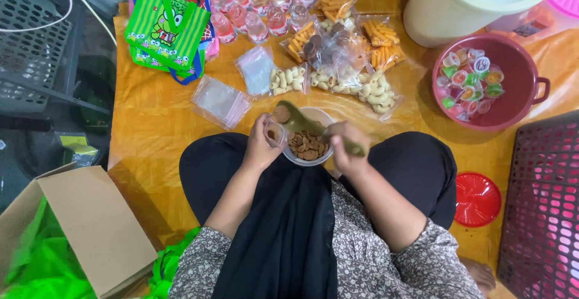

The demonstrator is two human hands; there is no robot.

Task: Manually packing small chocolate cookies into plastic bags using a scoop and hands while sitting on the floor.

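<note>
Patterned sleeves and a black lap fill the foreground. Just beyond, the right hand point(347, 145) is closed round the handle of a green plastic spoon point(301, 122) carrying one round brown biscuit point(281, 114). The left hand point(260, 145) pinches a small clear plastic bag point(274, 133) beside the white bowl of brown biscuits point(309, 145). Bagged snacks point(338, 52) lie behind on the orange floor mat point(151, 130).

Orange mat point(151, 124) bears snack packets point(338, 52), bottles point(259, 3), basin point(531, 94).
</note>
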